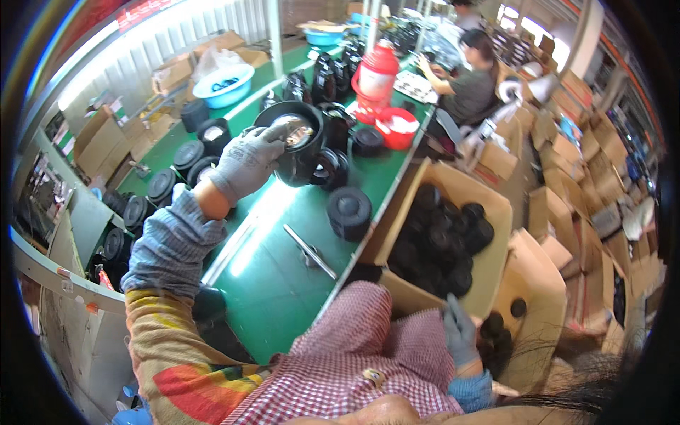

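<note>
Pot (296, 166), black, held just right of left grip (248, 159).

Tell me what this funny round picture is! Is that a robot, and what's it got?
No robot here, just a person with two gloved hands. A camera on their head looks down, and its very wide lens makes straight edges bend. The left hand holds up a black pot with something shiny at its mouth. The right hand is low, near a box of black parts; I can't tell if it holds anything. On the green table are a black round piece, a metal bar, a red bowl and a blue basin. Farther off sits another person.
</note>
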Tool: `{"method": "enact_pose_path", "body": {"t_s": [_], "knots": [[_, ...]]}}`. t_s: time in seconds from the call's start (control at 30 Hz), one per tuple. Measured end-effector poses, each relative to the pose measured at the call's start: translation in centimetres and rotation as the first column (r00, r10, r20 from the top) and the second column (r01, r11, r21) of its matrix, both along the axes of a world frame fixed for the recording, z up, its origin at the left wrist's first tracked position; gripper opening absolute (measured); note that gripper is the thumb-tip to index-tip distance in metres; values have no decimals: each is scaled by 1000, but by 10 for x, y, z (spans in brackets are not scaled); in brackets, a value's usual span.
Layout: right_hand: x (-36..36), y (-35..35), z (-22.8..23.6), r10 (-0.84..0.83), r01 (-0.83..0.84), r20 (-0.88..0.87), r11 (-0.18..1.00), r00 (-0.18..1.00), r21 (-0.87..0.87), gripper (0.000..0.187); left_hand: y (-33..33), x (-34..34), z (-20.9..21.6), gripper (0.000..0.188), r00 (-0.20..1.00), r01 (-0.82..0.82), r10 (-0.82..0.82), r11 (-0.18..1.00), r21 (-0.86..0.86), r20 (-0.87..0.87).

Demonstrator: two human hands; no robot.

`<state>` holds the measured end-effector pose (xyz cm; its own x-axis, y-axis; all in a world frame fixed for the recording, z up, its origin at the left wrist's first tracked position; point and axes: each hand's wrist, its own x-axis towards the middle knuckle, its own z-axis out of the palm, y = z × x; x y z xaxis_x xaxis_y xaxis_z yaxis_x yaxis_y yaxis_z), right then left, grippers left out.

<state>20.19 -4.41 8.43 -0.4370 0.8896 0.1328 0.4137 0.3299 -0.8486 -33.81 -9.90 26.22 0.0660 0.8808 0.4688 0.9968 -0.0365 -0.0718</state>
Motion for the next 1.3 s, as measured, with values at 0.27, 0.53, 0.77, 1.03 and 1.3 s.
{"method": "enact_pose_path", "body": {"t_s": [0.27,0.53,0.77,1.03,1.3], "knots": [[-45,32,51,202,-240,-400,969,894,-49,53,-6,182,-60,27,718,674,-604,726,-133,346],[28,-83,-41,30,-30,-25,999,999,-12,62,8,272,-240,30,151,894,-41,432,-119,988],[55,-63,-5,-33,-85,324,935,946,344,42,2,303,-273,32,-56,941,20,336,46,998],[28,4,-32,584,-683,375,694,720,229,46,46,213,-250,51,509,255,-218,962,96,833],[12,16,-22,627,-691,355,718,693,81,39,80,87,-268,76,958,-126,148,987,-104,244]]}}
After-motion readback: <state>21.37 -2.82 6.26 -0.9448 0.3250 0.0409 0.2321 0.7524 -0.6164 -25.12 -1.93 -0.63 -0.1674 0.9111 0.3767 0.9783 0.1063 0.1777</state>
